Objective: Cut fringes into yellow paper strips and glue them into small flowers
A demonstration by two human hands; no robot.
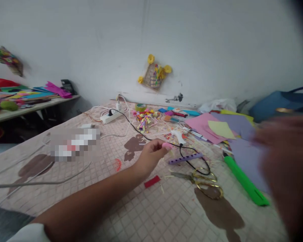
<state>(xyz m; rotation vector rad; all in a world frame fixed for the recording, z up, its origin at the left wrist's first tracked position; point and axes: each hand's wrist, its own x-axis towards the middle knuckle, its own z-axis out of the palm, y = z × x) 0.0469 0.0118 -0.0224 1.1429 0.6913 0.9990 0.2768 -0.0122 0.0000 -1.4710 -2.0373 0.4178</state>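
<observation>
My left hand [151,155] reaches over the table, thumb and fingers closed on a small pink piece [167,146] that looks like paper or foam. Raised close to the camera at the right, my right hand [285,158] is smeared by motion, so its fingers cannot be read. Just beyond the left hand lies a white glue gun [177,136] with a black cord. A purple strip with dark dots [185,158] rests to the right of that hand. Nearer are gold-handled scissors [204,181] and a short red strip [152,181].
A green cutter [244,181] lies beside purple sheets [248,164] and a pink sheet [202,126]. Colourful scraps [146,117], a roll of tape [140,107] and a power strip [111,116] sit farther back. Cables [65,182] cross the left side. A blue bag [277,104] stands at the right.
</observation>
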